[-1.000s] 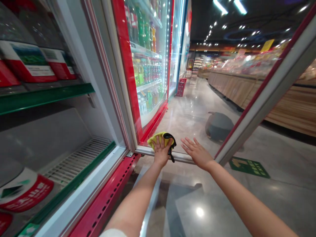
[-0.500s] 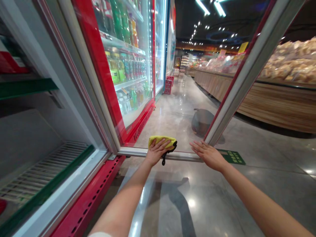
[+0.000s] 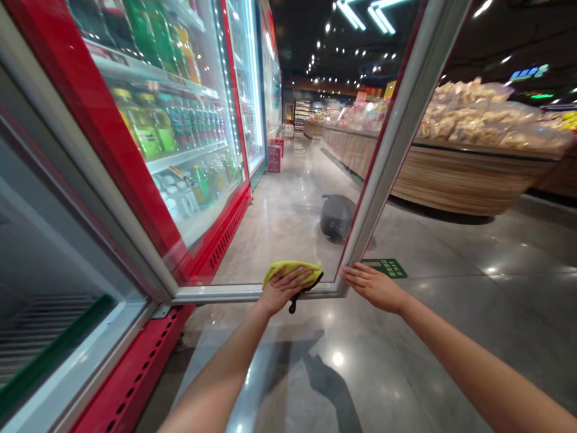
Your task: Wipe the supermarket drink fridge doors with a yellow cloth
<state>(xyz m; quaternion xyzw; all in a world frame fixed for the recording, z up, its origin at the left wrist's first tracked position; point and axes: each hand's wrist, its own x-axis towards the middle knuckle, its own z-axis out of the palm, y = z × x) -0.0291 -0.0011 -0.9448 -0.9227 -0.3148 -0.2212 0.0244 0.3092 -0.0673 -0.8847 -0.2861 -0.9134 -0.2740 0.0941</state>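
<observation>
My left hand [image 3: 280, 291] presses a yellow cleaning cloth [image 3: 293, 268] with a dark edge and a black loop against the bottom rail [image 3: 238, 293] of an open glass door. Its fingers lie over the cloth and hold it near the lower right part of the pane. My right hand [image 3: 375, 287] rests with straight fingers at the door's lower outer corner, touching the upright side frame [image 3: 383, 141]; its thumb is hidden. Through the glass shows a dark grey rounded object [image 3: 338, 216] on the floor.
At the left stands the opened cooler with a red base [image 3: 135, 367] and a wire shelf [image 3: 31, 328]. Beyond the pane is a red-framed cooler with bottles [image 3: 148, 120]. A wood-sided display [image 3: 469, 180] of bagged goods curves along the right. A green floor sign [image 3: 387, 268] lies near my right hand.
The view has shifted to the right, so door and cooler sit further left. My left hand and the cloth have slid along the bottom rail towards the outer corner. My right hand stays at the corner.
</observation>
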